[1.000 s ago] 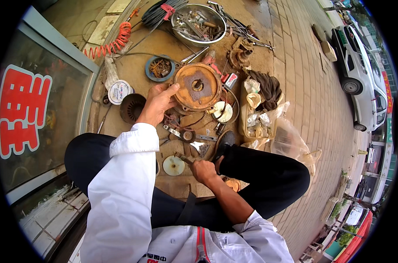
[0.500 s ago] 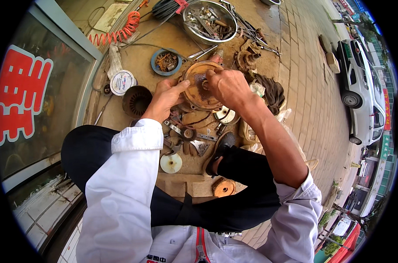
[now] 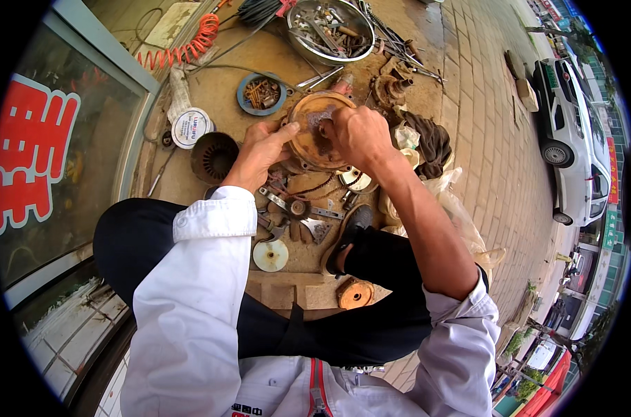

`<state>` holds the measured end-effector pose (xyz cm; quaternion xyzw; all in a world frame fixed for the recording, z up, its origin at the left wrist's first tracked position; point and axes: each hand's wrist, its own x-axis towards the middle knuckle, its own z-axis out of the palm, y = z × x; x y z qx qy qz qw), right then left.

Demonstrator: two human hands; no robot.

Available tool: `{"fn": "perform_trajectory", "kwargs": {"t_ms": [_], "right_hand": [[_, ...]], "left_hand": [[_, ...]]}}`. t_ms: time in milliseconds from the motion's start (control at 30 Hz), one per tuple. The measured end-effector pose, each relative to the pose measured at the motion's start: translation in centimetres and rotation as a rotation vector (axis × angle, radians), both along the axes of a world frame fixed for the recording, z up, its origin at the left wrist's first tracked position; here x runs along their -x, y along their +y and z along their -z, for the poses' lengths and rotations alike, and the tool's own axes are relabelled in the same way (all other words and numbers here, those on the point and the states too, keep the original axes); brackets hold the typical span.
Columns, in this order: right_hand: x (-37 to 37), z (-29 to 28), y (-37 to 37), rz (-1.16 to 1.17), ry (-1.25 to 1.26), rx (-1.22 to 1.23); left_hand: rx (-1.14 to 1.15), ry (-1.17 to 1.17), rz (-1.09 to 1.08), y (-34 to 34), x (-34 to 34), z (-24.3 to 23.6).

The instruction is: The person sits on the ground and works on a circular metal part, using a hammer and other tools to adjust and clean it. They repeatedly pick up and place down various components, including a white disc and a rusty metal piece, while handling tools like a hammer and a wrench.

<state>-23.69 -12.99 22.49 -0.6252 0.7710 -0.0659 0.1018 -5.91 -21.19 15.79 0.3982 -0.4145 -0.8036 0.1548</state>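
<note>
A round, rusty metal cover with a raised rim is tilted up in front of me. My left hand grips its left edge, thumb on the face and fingers behind. Over the middle of the cover, my right hand is closed, its fingertips pressed together at the centre. Whatever they pinch is hidden behind the knuckles. A greyish, greasy-looking patch shows on the face beside the fingers. Below the cover lie a small dark wheel-like part, flat metal pieces and a wrench.
A metal bowl of tools and a blue dish of screws stand beyond my hands. Left are a white round tub and a slotted dark cylinder. A dark rag and plastic bag lie right. A pale disc is nearer.
My right hand has turned slightly and now covers the cover's centre, where a small round part showed before. The left hand keeps its hold; the view has shifted a little.
</note>
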Motion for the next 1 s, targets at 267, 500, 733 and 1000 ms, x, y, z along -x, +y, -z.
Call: {"fn": "perform_trajectory", "kwargs": {"t_ms": [267,500,733,1000], "right_hand": [[3.2,-0.6,-1.8,-0.562,0.135,-0.092],[3.4,-1.2,-1.6,-0.430,-0.028,-0.196],[4.4,-4.5,0.6,-0.150,-0.198,-0.064],[2.8,-4.1,0.1,-0.168,-0.152,-0.155]], "left_hand": [[-0.024,0.058,-0.012,-0.1,-0.2,0.4],[-0.027,0.059,-0.004,-0.1,-0.4,-0.1],[-0.007,0.032,0.021,-0.3,-0.3,-0.1],[-0.008,0.035,0.014,-0.1,-0.2,-0.1]]}}
